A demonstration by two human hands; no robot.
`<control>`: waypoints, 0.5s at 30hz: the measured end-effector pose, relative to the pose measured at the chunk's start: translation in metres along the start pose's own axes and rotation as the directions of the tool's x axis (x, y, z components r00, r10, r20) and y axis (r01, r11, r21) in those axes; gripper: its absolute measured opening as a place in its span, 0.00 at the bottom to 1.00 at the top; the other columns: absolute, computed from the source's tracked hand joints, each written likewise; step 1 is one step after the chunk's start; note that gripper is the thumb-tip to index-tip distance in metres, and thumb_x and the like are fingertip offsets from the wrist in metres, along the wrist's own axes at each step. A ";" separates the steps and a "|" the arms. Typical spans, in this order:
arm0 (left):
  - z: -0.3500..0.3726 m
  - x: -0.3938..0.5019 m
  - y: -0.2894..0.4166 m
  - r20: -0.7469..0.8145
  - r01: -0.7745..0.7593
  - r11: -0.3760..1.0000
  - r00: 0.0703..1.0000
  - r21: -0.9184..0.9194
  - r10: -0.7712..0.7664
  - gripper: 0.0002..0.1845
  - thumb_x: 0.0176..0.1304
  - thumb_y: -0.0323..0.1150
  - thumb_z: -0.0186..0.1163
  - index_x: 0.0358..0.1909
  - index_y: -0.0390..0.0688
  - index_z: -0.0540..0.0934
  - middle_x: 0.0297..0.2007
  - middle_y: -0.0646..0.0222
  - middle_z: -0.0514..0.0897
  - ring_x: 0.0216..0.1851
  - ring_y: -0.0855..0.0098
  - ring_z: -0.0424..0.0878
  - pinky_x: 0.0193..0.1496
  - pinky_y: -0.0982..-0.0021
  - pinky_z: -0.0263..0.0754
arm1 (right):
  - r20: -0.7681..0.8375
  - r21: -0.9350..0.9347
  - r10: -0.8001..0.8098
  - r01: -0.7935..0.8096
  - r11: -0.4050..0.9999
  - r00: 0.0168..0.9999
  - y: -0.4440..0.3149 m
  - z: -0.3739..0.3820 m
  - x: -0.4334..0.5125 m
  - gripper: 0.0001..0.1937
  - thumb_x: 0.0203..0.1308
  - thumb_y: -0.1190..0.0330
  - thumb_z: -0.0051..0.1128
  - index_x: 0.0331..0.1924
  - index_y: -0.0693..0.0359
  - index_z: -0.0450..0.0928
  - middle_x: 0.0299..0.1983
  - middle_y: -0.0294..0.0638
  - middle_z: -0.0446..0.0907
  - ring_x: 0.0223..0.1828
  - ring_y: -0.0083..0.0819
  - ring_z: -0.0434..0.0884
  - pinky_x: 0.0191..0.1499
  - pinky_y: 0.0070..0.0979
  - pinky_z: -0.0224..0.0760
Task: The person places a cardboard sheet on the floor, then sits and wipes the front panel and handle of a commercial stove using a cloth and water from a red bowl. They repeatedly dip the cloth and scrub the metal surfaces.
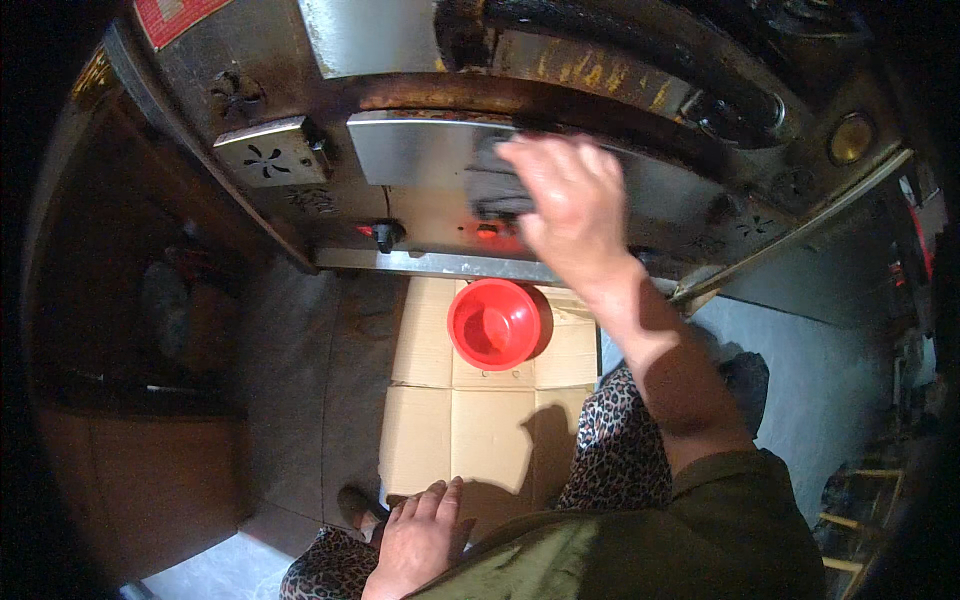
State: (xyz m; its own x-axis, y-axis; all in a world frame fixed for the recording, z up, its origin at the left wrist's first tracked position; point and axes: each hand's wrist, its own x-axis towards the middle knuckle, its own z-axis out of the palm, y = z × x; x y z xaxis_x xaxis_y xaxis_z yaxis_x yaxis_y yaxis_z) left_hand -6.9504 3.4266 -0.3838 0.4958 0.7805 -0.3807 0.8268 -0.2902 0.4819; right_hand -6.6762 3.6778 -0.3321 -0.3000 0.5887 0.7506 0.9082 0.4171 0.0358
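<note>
My right hand (574,199) is raised and slightly blurred, gripping a dark grey cloth (499,184). The cloth lies against the stainless steel front panel (420,161) of a cooking appliance. Below the cloth are a black control knob (386,235) and an orange-red round button or light (487,232). My left hand (420,532) holds nothing and rests near my left knee, its fingers stretched out. Between the appliance and me, a red plastic bowl (495,360) stands on a flattened cardboard sheet (420,427). The bowl's inside is partly in shadow.
A metal ledge (435,264) runs along the panel's lower edge. Vent cut-outs mark a small metal cover (266,159) on the left. Brown stains coat the upper edge. A brown cabinet-like surface (150,472) is at left; a dark bag-like object (746,382) sits beyond my right knee.
</note>
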 end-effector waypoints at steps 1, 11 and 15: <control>0.001 0.001 0.000 0.001 -0.015 1.000 1.000 0.004 0.015 0.32 0.70 0.46 0.59 0.71 0.42 0.68 0.60 0.51 0.79 0.60 0.51 0.78 0.61 0.53 0.73 | -0.014 0.039 -0.010 0.010 0.999 1.000 -0.009 0.010 0.006 0.31 0.34 0.79 0.66 0.52 0.53 0.81 0.50 0.36 0.82 0.48 0.39 0.80 0.50 0.38 0.72; 0.000 0.000 0.001 -0.046 -0.043 0.999 0.998 0.022 0.044 0.31 0.70 0.46 0.59 0.69 0.40 0.70 0.57 0.52 0.81 0.57 0.51 0.80 0.58 0.53 0.76 | 0.086 0.032 0.042 -0.045 0.998 0.995 0.030 -0.025 -0.021 0.34 0.35 0.83 0.61 0.56 0.53 0.79 0.52 0.42 0.82 0.55 0.43 0.80 0.59 0.40 0.71; -0.004 -0.002 0.002 -0.042 -0.034 0.999 0.999 0.013 0.035 0.31 0.71 0.45 0.58 0.71 0.41 0.68 0.59 0.52 0.79 0.59 0.52 0.79 0.60 0.54 0.74 | -0.017 -0.035 0.153 -0.154 0.987 0.988 0.063 -0.046 -0.058 0.29 0.40 0.79 0.60 0.54 0.55 0.80 0.51 0.42 0.83 0.54 0.43 0.80 0.58 0.39 0.70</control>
State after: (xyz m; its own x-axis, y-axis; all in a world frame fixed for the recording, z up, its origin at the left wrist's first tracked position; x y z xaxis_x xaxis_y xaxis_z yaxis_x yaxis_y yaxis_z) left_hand -6.9510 3.4268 -0.3791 0.5125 0.7927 -0.3301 0.8126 -0.3236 0.4847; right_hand -6.5883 3.6378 -0.3432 -0.1522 0.6335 0.7586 0.9532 0.2971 -0.0568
